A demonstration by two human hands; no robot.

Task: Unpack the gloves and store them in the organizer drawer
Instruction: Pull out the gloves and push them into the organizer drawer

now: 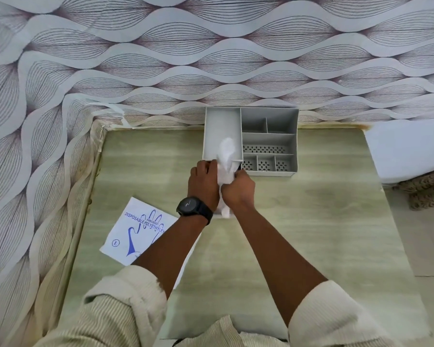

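A grey organizer (269, 121) stands at the far edge of the table, its left drawer (219, 126) pulled out toward me. A bunch of thin white plastic gloves (226, 152) lies partly inside the drawer and trails down between my hands. My left hand (204, 182), with a black watch on its wrist, rests against the drawer's front and the gloves. My right hand (238, 187) grips the bunched gloves at the drawer's front edge. The white glove package (133, 230), printed in blue, lies flat on the table to the left.
The pale green wood-look table (311, 221) meets patterned walls at the back and on the left. The organizer's right side holds several small compartments (268, 164). A white cushion (409, 151) and a woven item (429, 189) sit past the table's right edge.
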